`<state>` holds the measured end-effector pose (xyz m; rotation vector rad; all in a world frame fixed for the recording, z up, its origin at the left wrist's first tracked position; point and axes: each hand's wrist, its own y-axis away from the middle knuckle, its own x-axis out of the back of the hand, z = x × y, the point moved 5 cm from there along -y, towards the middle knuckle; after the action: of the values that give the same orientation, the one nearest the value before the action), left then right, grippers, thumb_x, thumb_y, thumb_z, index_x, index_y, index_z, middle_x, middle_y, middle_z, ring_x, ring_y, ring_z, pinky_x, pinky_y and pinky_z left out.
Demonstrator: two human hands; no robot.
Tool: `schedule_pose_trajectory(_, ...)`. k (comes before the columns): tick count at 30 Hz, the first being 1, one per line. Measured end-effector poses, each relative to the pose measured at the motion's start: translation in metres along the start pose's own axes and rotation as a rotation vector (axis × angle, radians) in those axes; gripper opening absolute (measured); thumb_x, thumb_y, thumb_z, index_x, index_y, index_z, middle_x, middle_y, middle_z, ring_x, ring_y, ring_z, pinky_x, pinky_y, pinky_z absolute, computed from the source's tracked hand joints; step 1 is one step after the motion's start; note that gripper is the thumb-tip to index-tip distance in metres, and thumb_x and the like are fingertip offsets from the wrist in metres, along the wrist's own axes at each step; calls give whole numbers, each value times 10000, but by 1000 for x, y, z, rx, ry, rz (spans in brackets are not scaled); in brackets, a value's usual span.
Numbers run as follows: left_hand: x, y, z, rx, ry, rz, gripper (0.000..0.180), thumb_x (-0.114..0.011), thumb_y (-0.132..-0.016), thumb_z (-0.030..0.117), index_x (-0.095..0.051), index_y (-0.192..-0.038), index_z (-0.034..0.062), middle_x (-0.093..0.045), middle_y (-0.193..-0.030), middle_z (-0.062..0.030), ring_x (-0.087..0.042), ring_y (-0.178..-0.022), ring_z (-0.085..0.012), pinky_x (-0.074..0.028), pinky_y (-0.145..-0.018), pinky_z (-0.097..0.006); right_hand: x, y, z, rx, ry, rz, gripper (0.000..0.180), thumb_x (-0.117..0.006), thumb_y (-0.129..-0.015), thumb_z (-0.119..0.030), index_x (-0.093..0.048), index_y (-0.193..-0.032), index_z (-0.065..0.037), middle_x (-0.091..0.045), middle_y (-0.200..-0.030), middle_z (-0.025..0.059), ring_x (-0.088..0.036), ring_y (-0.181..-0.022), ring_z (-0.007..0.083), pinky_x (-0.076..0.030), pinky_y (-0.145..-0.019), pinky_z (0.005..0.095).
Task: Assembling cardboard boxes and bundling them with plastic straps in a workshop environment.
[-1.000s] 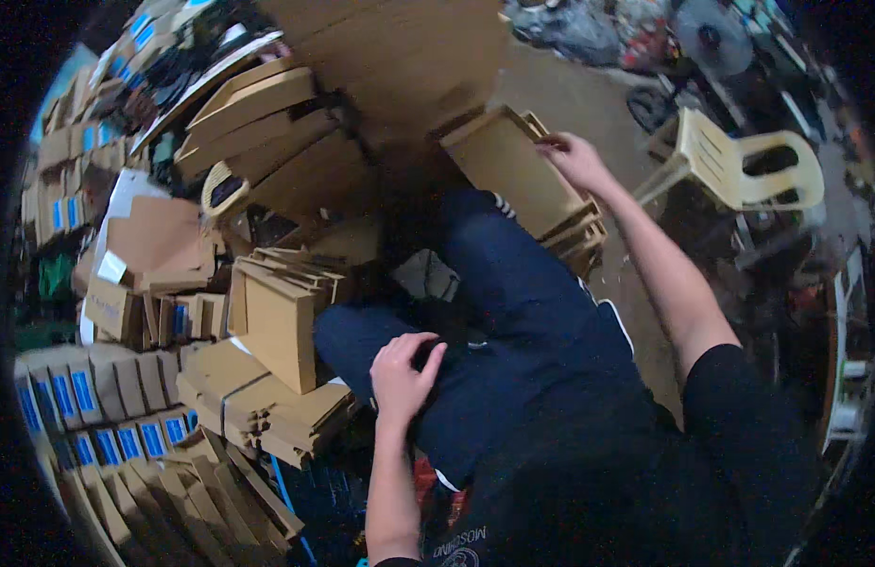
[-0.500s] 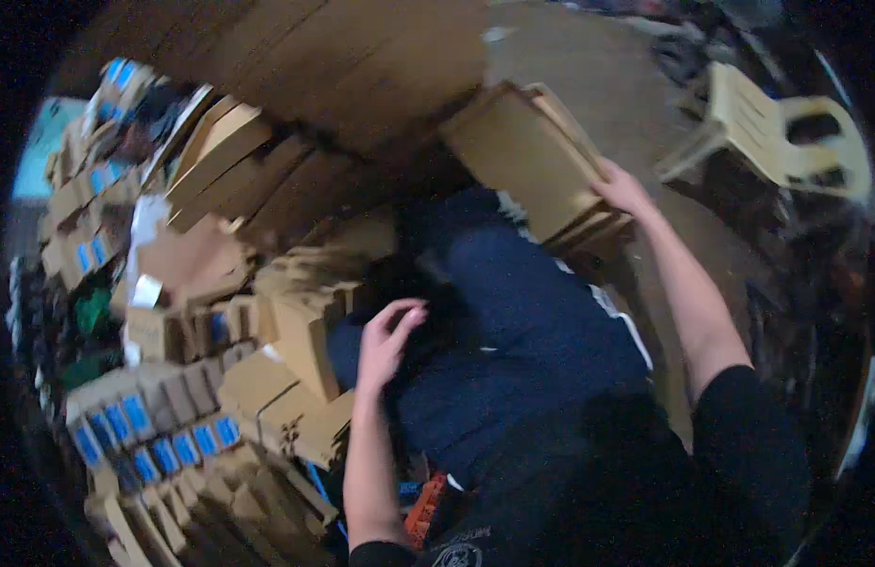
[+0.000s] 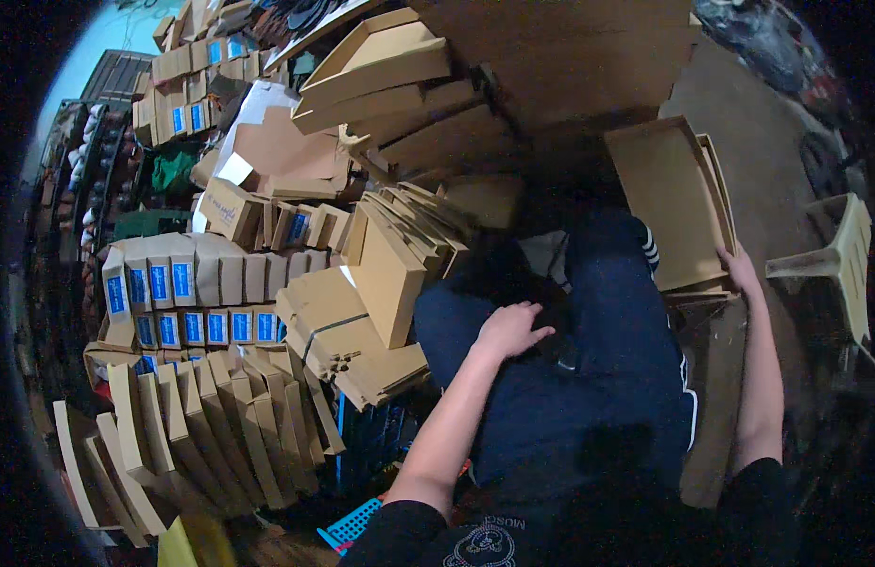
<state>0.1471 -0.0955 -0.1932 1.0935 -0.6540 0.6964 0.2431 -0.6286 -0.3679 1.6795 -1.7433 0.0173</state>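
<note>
My right hand point(image 3: 740, 272) grips the right edge of a shallow open cardboard box point(image 3: 660, 203), which stands tilted beyond my right knee. At least one more cardboard piece point(image 3: 716, 180) leans behind it, close to my fingers. My left hand point(image 3: 513, 331) is over my lap at the left thigh, fingers stretched out and thumb apart, holding nothing. Left of my left leg, a cardboard box part point(image 3: 386, 283) stands upright on a strapped stack of flat cardboard point(image 3: 329, 321). Several thin cardboard pieces point(image 3: 419, 222) lean together behind it.
Rows of blue-labelled boxes point(image 3: 215, 328) and upright trays point(image 3: 201, 425) fill the left. A large cardboard sheet point(image 3: 560, 66) stands ahead, beside an open box point(image 3: 371, 71). A cream plastic chair point(image 3: 834, 250) is at right. A blue basket point(image 3: 352, 524) lies near my left elbow.
The view has swung left, so everything sits further right. My left hand has gone from half curled to stretched out over my lap. My right hand still holds the cardboard box.
</note>
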Motion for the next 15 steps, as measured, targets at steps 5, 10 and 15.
schedule_pose_trajectory(5,1,-1,1,-13,12,14,683,-673,-957,537,-632,-1366,-8,-670,-1332,-231,-649,-1211,-403,-530,-1045,-468,5,2,6,39,-167,52,436,-642,-1035,-242,-590,-1418,-40,-729,-1111,87,-662,-944,157,-534,-875,324)
schedule_pose_trajectory(10,5,0,3,-29,86,19,655,-667,-963,531,-648,-1340,-5,-678,-1319,-223,-651,-1206,-400,-524,-1047,-464,19,15,-3,43,-197,73,427,-647,-1040,-208,-586,-1416,-16,-727,-1149,66,-653,-992,135,-524,-905,308)
schedule_pose_trajectory(15,8,0,2,-18,138,-5,643,-665,-967,527,-657,-1327,-7,-679,-1313,-228,-645,-1220,-395,-519,-1055,-461,42,40,-12,-35,-273,20,437,-637,-1046,-255,-583,-1405,-12,-710,-1222,64,-654,-1071,147,-510,-953,320)
